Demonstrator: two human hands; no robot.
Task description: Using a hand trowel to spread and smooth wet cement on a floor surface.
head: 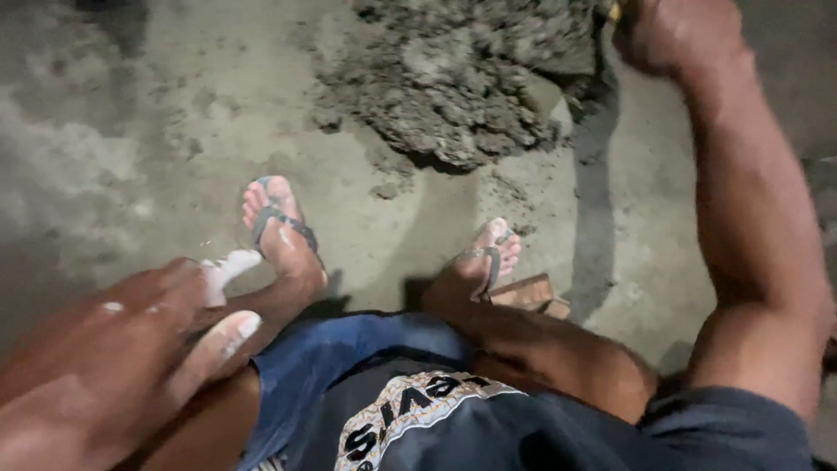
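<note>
The right hand (667,35) reaches to the top edge of the view, its fingers closed around a yellow-tipped handle (615,10) that is mostly cut off, right beside the heap of wet grey mortar (462,83) on the concrete floor (174,131). The left hand (113,358) hangs low near the left knee, its pale-dusted fingers (228,330) loosely spread and holding nothing. 2 feet in flip-flops (283,222) stand near the heap, a brick (527,295) beside the right foot.
</note>
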